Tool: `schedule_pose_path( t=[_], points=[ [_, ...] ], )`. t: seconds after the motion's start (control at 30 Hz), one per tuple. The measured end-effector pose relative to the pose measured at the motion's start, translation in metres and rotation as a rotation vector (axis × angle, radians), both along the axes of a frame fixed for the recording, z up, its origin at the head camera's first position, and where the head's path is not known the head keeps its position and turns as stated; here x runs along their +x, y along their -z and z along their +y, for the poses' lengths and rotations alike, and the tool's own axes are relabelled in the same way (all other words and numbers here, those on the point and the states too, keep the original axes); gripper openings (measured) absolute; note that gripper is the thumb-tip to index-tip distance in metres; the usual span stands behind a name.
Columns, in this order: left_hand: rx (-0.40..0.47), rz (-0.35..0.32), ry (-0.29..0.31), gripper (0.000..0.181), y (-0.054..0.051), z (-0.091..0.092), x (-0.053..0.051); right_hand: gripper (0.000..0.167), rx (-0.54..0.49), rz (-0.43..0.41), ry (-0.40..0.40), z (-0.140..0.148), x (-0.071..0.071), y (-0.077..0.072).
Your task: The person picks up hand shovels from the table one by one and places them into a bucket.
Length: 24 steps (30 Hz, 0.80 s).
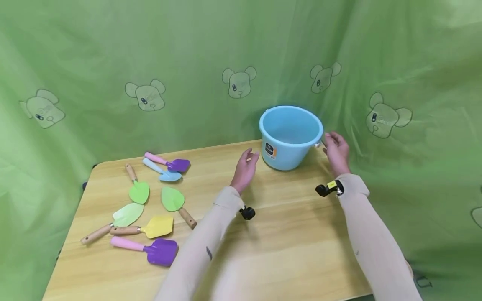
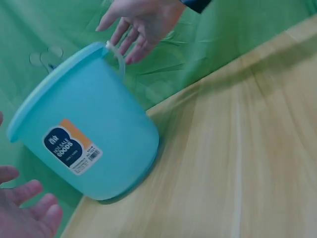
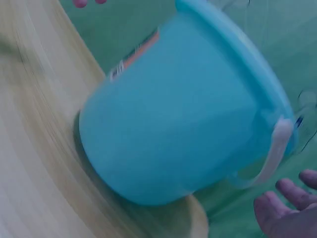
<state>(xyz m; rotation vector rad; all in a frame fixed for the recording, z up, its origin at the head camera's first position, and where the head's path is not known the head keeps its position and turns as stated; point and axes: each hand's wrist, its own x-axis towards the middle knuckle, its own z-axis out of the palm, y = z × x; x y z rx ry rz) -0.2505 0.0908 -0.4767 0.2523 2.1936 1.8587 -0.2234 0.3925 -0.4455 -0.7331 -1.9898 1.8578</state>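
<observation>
Light-blue and round, one plastic bucket (image 1: pixel 284 156) stands upright on a pale wood-grained table (image 1: pixel 301 234), at the back. The left hand (image 1: pixel 244 170), fingers loosely apart, is near it; the right hand (image 1: pixel 337 154), fingers relaxed and apart, is just beside its single white handle (image 3: pixel 279 144). Seven trowels lie at left: two purple-bladed, pink-handled trowels (image 1: pixel 162 252), one blue trowel (image 1: pixel 170 176), one yellow-bladed, wooden-handled trowel (image 1: pixel 159 226), three green, leaf-shaped, wooden-handled trowels (image 1: pixel 139 192).

I have both sleeved forearms (image 1: pixel 208 243) stretched forward, left hand (image 1: pixel 245 170) and right hand (image 1: pixel 337 154) apart, their fingers (image 2: pixel 25 192) spread and loosely bent.
</observation>
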Motion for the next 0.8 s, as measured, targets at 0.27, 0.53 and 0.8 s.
schedule_pose_path(
  t=[0.27, 0.53, 0.8],
  points=[
    [0.037, -0.043, 0.053, 0.074, 0.001, 0.039, -0.021, 0.071, -0.032, -0.006, -0.143, 0.013, -0.020, 0.019],
    [0.054, 0.013, 0.166, 0.076, 0.015, 0.057, -0.016, 0.061, -0.221, 0.056, -0.263, -0.001, -0.003, 0.023],
    [0.060, 0.029, 0.152, 0.083, 0.011, 0.050, -0.010, 0.065, -0.234, 0.124, -0.249, -0.009, -0.006, 0.028]
  ],
)
